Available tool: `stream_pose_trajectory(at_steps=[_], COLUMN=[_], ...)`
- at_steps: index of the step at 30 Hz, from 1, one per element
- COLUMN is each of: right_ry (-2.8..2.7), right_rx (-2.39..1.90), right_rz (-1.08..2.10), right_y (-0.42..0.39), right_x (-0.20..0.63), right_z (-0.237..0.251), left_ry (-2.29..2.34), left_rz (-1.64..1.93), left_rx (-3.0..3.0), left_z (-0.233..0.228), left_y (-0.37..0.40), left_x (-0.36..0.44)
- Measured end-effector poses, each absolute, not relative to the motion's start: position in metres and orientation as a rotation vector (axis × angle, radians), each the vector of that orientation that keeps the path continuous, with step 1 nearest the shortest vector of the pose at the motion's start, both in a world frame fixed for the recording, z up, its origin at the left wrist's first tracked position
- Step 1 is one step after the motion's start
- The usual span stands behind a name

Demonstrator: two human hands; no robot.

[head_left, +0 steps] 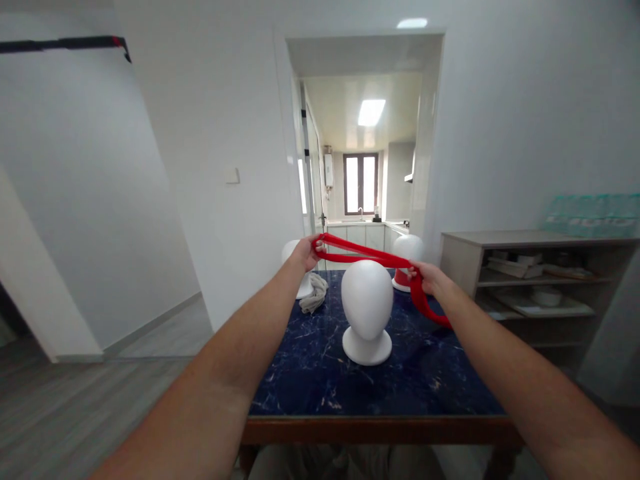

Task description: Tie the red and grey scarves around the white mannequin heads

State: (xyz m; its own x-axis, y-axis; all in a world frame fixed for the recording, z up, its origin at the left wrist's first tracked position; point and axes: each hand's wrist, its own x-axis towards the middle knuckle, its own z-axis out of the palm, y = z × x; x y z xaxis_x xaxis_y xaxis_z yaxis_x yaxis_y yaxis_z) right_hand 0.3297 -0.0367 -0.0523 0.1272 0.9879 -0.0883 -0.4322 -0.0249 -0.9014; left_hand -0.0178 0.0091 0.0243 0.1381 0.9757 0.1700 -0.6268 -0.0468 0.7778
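Note:
A long red cloth strip (361, 252) is stretched between both of my hands, just above and behind a white foam mannequin head (367, 301) that stands upright on the dark blue marble table (310, 373). My left hand (306, 252) grips one end of the strip. My right hand (425, 276) grips it further along, and the loose end hangs down by my right wrist. A second white head (408, 251) with red cloth at its base stands at the back right. A third head at the back left is mostly hidden behind my left hand.
A grey cloth (315, 293) lies crumpled at the table's back left. A low open shelf unit (540, 280) with dishes and papers stands to the right. Behind the table a doorway (363, 133) leads to a kitchen. Wood floor lies at the left.

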Motion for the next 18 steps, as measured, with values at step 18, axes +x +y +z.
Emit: stream_pose_trajectory(at_steps=[18], right_ry=[-0.695], right_rx=[-1.208], right_rz=[1.345], right_y=[-0.104], right_x=[0.245], right_z=[-0.227], left_ry=[0.544], left_rz=[1.174], left_rx=[0.477], left_z=[-0.218], left_y=[-0.132], left_x=[0.019])
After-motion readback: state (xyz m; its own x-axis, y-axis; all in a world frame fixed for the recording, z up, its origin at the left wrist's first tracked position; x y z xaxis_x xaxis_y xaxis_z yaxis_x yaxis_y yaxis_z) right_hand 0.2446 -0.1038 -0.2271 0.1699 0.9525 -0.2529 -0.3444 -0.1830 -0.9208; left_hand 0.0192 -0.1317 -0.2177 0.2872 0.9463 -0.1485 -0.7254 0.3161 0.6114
